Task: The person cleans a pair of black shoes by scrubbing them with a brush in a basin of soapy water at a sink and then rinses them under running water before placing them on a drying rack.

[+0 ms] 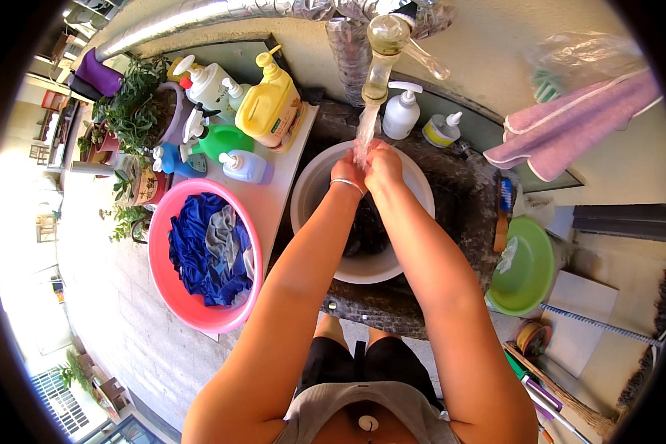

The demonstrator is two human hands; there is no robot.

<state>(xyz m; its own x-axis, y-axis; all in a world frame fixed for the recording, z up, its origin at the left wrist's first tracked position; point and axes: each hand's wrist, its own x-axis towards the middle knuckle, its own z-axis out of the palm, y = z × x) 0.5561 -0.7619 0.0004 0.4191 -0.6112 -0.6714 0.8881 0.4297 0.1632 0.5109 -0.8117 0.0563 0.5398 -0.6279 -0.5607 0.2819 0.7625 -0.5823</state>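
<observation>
A stream of water (365, 133) falls from the tap (376, 81) onto both of my hands, held side by side above the far part of a white basin (303, 211). My left hand (348, 170), with a silver bracelet at its wrist, has its fingers curled in under the stream. Beside it, touching, my right hand (382, 164) is also closed inward. Water and the hands themselves hide whatever may be between the fingers. Something dark, perhaps wet cloth (368, 229), lies in the basin between my forearms.
Left stands a pink tub (159, 263) of blue and grey clothes (200, 251). Behind it, bottles and a yellow pump jug (268, 107) crowd a ledge. Two pump bottles (401, 115) flank the tap. A brush (503, 211), a green basin (529, 266) and a hanging pink towel (562, 129) are right.
</observation>
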